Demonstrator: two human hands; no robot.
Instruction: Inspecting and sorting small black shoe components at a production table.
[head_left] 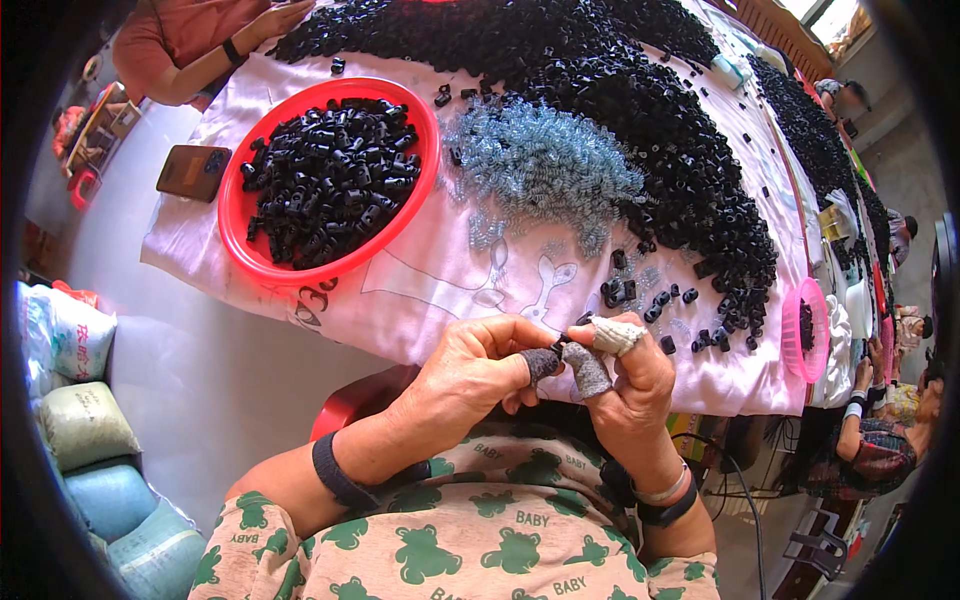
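In front of my chest, at the near edge of the cloth-covered table point(420, 320), both hands come together. My left hand point(470, 370) pinches a small black plastic part, mostly hidden by the fingers. Closed on the same part from the other side is my right hand point(635, 385). Grey and white cloth wraps cover several fingertips. Beyond the hands lies a heap of small pale-blue metal springs point(545, 165). Loose black plastic pieces point(620, 292) are scattered just past my right hand. A red basin point(430, 190) full of black plastic parts stands to the left.
A big mound of black pieces point(690, 150) spreads across the far side. A phone point(194, 172) lies left of the basin, and a pink basket point(806, 330) sits at the right edge. A co-worker's arm point(215, 65) reaches in at upper left. Sacks point(90, 425) are stacked on the floor.
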